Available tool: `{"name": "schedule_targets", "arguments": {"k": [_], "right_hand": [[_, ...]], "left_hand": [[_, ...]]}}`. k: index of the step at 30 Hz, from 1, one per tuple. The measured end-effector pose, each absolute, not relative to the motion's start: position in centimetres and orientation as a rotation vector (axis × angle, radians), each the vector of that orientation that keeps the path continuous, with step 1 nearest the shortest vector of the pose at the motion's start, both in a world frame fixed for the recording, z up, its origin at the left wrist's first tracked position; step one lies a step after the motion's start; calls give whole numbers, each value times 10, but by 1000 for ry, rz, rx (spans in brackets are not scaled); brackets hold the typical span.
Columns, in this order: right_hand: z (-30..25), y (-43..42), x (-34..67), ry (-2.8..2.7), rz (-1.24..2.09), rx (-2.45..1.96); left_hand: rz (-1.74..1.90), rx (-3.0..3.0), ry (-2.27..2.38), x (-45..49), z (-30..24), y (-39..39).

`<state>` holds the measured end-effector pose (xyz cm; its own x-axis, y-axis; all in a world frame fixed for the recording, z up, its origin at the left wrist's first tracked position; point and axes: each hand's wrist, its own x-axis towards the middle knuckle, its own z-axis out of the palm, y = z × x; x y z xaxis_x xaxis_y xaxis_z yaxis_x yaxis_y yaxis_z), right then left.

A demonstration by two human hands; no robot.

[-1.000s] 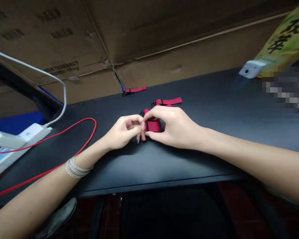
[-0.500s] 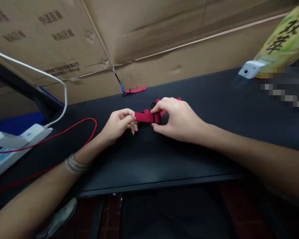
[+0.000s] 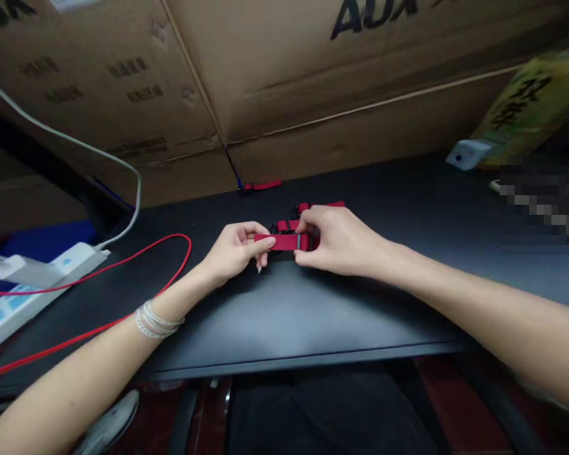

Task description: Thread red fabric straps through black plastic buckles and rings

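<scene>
Red webbing strap (image 3: 279, 241) stretches flat between the two hands, over the middle of a black desk (image 3: 360, 328), with a narrow dark slider (image 3: 298, 241) crossing the band near its right end. Just behind it, more red webbing (image 3: 329, 205) bunches up around black plastic buckles (image 3: 281, 227). The left hand (image 3: 234, 249) pinches the strap's left end in a narrow grip between thumb and fingers. The right hand (image 3: 341, 240) closes on the band beside the slider, its fingers (image 3: 308, 221) curled over the webbing. A shorter red strap (image 3: 262, 185) with a black clip lies well apart at the desk's far edge, below a cardboard carton (image 3: 123, 82). A red cable (image 3: 183, 243) loops left of the hands, near a white power strip (image 3: 52, 268). A silver bracelet (image 3: 156, 320) circles the left wrist.
</scene>
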<state>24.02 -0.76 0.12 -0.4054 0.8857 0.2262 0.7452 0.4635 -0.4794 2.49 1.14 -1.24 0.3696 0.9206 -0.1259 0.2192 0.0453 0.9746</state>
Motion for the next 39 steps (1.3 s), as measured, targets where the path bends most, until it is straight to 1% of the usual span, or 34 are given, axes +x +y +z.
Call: {"name": "schedule_targets", "arguments": {"k": [12, 18, 21, 24, 32, 39], "right_hand": [[18, 2, 252, -2367, 613, -1591], [12, 8, 257, -2258, 540, -1614], [9, 12, 260, -2104, 466, -1608], [8, 12, 260, -2067, 470, -1581], [1, 2, 248, -2326, 633, -1555], [-1, 0, 247, -2473, 693, -1493]], "left_hand": [[772, 1599, 1137, 23, -18, 13], [711, 2205, 1189, 8, -19, 19], [606, 2368, 1180, 5, -21, 21], [519, 2476, 1174, 9, -23, 20], [496, 2503, 1177, 13, -20, 14], [499, 2439, 1235, 12, -21, 14]]}}
